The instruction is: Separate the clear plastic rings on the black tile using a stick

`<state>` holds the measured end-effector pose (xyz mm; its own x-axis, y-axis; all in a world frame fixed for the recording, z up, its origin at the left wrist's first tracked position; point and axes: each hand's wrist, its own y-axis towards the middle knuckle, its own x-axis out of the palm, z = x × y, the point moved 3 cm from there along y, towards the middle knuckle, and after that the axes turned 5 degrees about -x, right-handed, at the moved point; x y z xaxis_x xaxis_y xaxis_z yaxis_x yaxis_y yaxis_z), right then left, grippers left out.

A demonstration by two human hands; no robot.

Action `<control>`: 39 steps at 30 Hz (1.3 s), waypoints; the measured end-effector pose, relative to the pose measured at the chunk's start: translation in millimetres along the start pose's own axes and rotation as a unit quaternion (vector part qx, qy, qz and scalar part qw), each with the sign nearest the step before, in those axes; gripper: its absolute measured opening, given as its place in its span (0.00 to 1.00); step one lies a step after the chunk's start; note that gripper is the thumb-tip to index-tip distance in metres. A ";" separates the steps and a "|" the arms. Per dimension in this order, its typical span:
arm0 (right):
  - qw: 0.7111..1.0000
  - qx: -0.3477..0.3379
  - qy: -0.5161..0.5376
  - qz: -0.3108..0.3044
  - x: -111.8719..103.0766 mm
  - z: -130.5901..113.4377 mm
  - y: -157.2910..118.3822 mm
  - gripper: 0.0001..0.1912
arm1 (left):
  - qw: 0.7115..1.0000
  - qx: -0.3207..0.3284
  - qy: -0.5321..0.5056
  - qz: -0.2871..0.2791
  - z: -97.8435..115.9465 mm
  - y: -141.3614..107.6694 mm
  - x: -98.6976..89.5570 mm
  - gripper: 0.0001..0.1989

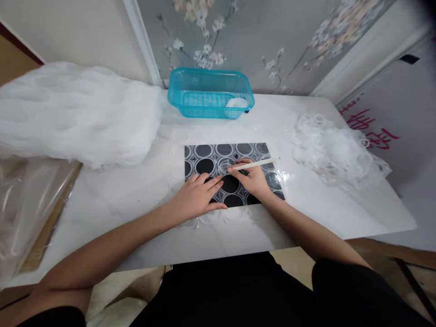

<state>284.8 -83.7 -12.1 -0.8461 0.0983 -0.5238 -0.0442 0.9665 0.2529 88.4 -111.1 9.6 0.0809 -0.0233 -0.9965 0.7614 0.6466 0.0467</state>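
White table [112, 204]: black circle-patterned sheet [218, 156] at centre under clear film; turquoise basket [210, 93] at far edge; heap of white netting [71, 113] left; tangle of clear plastic rings [335, 152] right.

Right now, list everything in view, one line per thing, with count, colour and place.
white tabletop: one, white, fills the middle.
black patterned sheet with circles: one, black and grey, centre, under the hands.
thin pale stick: one, cream, in the right hand.
turquoise plastic basket: one, turquoise, far edge of the table, something white inside.
heap of clear plastic rings: one, clear-white, right side.
big pile of white gauzy material: one, white, left side.
clear plastic bag: one, transparent, far left.
left hand: one, flat on the sheet.
right hand: one, gripping the stick.
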 end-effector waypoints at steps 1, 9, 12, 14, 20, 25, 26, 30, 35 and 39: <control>1.000 -0.005 -0.007 0.000 -0.1 0.0 -0.2 0.08 | 1.000 -0.001 0.001 -0.002 0.1 -0.1 -0.3 0.37; 0.946 -0.218 -0.238 -0.023 8.9 -17.9 -14.0 0.08 | 1.000 0.005 -0.011 -0.017 3.5 0.8 -2.7 0.49; 0.926 -0.235 -0.293 -0.021 -0.7 -20.3 9.0 0.10 | 0.999 0.005 -0.024 -0.027 3.6 0.0 -4.1 0.52; 0.931 -0.194 -0.300 0.070 -23.1 -18.9 32.2 0.09 | 0.999 0.002 -0.032 -0.033 2.1 -1.8 -5.3 0.52; 0.965 -0.078 -0.162 0.191 -70.7 1.0 24.2 0.12 | 0.999 -0.013 -0.040 -0.020 0.2 6.4 -13.1 0.42; 0.996 -0.023 -0.058 0.060 -44.9 20.8 -19.5 0.10 | 0.999 0.032 -0.007 0.031 23.0 36.6 -16.2 0.38; 0.997 -0.016 -0.048 0.056 -41.8 22.9 -21.8 0.10 | 0.999 0.035 -0.003 0.030 27.9 41.8 -14.6 0.38; 0.998 0.003 -0.024 0.059 -39.1 27.8 -17.1 0.10 | 1.000 0.025 0.004 0.017 38.8 50.9 -4.2 0.38; 0.998 0.006 -0.007 0.070 -39.7 28.6 -15.0 0.10 | 0.999 0.022 0.010 0.026 38.8 46.6 3.1 0.36; 0.997 0.016 -0.006 0.074 -39.5 27.6 -16.3 0.10 | 1.000 0.023 0.009 0.017 39.0 46.3 3.1 0.36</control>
<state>333.6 -96.8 -17.9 -0.8359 0.2432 -0.4921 0.0980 0.9482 0.3022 148.9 -111.0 11.4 0.0959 0.0114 -0.9953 0.7868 0.6116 0.0828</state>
